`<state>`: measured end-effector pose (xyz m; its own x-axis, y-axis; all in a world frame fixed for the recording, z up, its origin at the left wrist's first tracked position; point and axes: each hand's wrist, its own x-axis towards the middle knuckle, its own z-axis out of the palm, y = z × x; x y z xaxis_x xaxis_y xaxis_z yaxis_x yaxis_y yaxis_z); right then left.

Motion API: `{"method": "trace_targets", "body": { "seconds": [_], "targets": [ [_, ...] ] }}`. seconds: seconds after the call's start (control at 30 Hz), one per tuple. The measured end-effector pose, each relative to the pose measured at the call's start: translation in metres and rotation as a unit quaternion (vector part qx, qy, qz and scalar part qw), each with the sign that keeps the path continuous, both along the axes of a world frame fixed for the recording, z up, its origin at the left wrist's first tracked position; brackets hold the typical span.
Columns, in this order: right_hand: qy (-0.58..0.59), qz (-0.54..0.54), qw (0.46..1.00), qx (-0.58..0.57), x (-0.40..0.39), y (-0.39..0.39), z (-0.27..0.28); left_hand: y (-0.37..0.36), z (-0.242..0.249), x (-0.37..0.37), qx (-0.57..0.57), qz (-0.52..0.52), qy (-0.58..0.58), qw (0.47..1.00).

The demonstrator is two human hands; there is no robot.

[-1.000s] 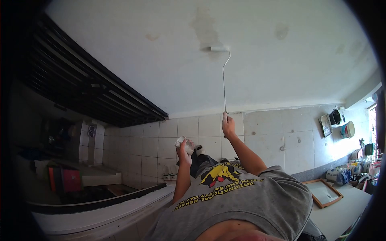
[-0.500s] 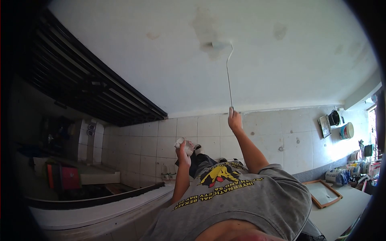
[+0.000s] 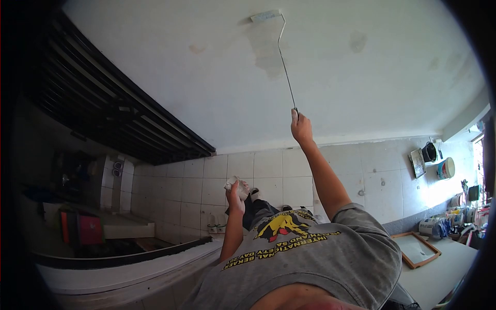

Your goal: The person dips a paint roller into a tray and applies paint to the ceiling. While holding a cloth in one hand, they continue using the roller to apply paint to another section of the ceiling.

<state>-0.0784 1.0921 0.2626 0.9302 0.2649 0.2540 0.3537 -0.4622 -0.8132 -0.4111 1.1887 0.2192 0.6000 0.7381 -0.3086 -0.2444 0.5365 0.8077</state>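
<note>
My right hand is closed around the handle of a paint roller. Its long thin metal rod runs up the white wall, and the pale roller sleeve rests against the wall above a grey-brown damp-looking patch. Lower down, my left hand grips a whitish crumpled-looking object; its exact kind is not clear. Fainter stains mark the wall to the right, one a greyish spot.
A dark metal gate stands to the left. Pale floor tiles lie below the wall. At right are a paint tray, buckets, and a table bearing a wooden frame.
My right arm has stretched further up, and the roller has moved upward and slightly left, off the stained patch. My left hand has stayed nearly still.
</note>
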Motion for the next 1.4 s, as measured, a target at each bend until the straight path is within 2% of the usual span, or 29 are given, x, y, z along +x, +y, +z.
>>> {"method": "trace_targets", "body": {
  "seconds": [0.1,0.2,0.27,0.4,0.5,0.67,0.77,0.8,0.97,1.07,1.27,1.4],
  "targets": [
    [0.01,-0.009,1.0,-0.017,-0.007,-0.001,-0.036,-0.003,-0.002,0.003,-0.016,0.033,-0.002,0.999],
    [0.064,-0.009,0.997,-0.04,-0.037,-0.014,-0.102,-0.003,-0.002,-0.002,-0.025,0.047,0.004,0.999],
    [0.118,-0.004,0.99,-0.076,-0.061,-0.031,-0.124,-0.003,-0.002,-0.008,-0.02,0.051,0.014,0.998],
    [0.167,-0.005,0.981,-0.096,-0.077,-0.047,-0.118,0.002,-0.002,-0.016,-0.01,0.059,0.012,0.998],
    [0.147,-0.005,0.986,-0.073,-0.071,-0.041,-0.104,0.008,-0.005,-0.016,-0.009,0.053,0.008,0.999],
    [0.027,0.005,0.999,-0.025,-0.016,0.006,-0.015,0.006,0.0,0.0,-0.008,0.014,0.009,1.0],
    [0.007,-0.003,1.0,-0.022,-0.005,0.01,0.001,0.004,0.0,0.006,-0.015,-0.001,-0.013,1.0],
    [0.004,-0.006,1.0,-0.021,-0.005,0.01,0.003,0.004,-0.002,0.008,-0.015,-0.003,-0.023,1.0],
    [0.078,-0.014,0.995,-0.065,-0.045,-0.015,-0.091,0.001,-0.005,-0.003,-0.021,0.028,-0.004,0.999],
    [0.136,-0.013,0.987,-0.086,-0.072,-0.026,-0.104,0.009,-0.013,-0.013,-0.016,0.043,0.005,0.999],
    [0.103,-0.015,0.993,-0.047,-0.059,-0.015,-0.084,0.023,-0.011,-0.027,-0.016,0.085,0.026,0.996],
    [0.032,0.004,0.999,0.007,-0.017,0.01,-0.024,0.022,-0.007,-0.024,-0.015,0.087,0.028,0.996]
  ]
}}
